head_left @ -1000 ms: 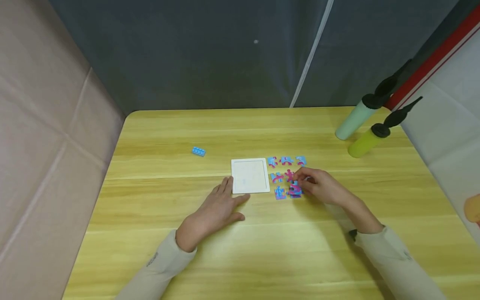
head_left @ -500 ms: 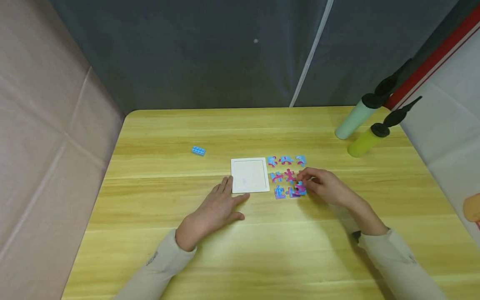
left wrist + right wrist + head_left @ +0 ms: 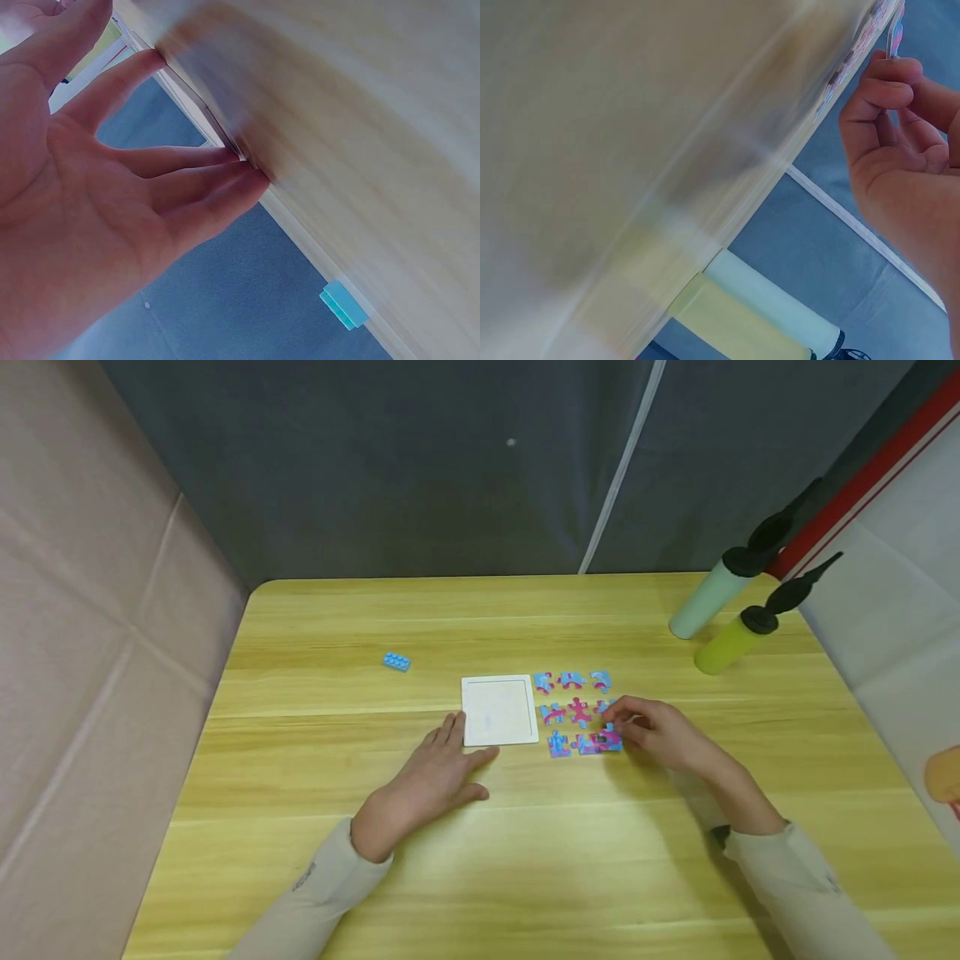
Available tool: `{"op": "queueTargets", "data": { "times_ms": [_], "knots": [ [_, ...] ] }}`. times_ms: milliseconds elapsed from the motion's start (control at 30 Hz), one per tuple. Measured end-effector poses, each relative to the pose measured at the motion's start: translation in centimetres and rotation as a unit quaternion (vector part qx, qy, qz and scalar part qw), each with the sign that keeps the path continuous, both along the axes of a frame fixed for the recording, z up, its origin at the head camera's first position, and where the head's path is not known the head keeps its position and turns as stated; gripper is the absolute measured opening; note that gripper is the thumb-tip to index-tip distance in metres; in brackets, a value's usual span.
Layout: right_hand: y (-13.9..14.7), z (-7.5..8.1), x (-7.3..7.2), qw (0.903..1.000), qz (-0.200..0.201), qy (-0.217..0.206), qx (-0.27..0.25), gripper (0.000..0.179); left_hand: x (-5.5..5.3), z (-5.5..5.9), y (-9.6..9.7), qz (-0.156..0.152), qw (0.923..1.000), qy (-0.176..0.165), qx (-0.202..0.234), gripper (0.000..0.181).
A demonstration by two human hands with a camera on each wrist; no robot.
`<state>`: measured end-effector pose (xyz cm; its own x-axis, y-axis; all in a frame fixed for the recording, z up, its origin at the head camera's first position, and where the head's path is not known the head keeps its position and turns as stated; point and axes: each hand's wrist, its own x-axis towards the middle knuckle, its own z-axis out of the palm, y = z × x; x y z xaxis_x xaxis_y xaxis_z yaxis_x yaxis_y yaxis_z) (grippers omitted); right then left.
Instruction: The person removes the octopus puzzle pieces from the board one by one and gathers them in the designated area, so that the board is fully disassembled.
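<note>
My right hand (image 3: 658, 735) pinches a blue and pink jigsaw piece (image 3: 609, 739) between thumb and finger. In the right wrist view that piece (image 3: 895, 31) stands up from the fingertips, lifted off the table. It hangs over the lower right of several loose jigsaw pieces (image 3: 579, 712), laid in rows, and partly covers one. With fingers spread, my left hand (image 3: 429, 778) rests at the near-left corner of a white square frame tray (image 3: 500, 711). In the left wrist view its fingertips (image 3: 251, 172) touch the tray's edge and the tabletop.
A blue toy brick (image 3: 397, 662) lies left of the tray. Two hand pumps with black nozzles, one mint (image 3: 708, 603) and one yellow-green (image 3: 727, 646), stand at the back right of the wooden table (image 3: 480, 877). A dark curtain (image 3: 390, 468) rises behind.
My right hand has moved slightly to the right with the pinched jigsaw piece, uncovering more of the pink middle piece. The left hand and the tray have stayed in place.
</note>
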<state>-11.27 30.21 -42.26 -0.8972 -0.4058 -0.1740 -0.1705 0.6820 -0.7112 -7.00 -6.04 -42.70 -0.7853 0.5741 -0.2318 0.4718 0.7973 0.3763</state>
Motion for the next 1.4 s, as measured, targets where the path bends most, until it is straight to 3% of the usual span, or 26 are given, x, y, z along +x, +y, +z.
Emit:
{"op": "queueTargets", "data": {
  "times_ms": [1400],
  "knots": [
    [1.0, -0.1, 0.3, 0.9986, -0.021, -0.004, 0.047, 0.020, 0.1, 0.0, -0.1, -0.005, 0.9999, 0.013, 0.009, 0.061]
  ]
}}
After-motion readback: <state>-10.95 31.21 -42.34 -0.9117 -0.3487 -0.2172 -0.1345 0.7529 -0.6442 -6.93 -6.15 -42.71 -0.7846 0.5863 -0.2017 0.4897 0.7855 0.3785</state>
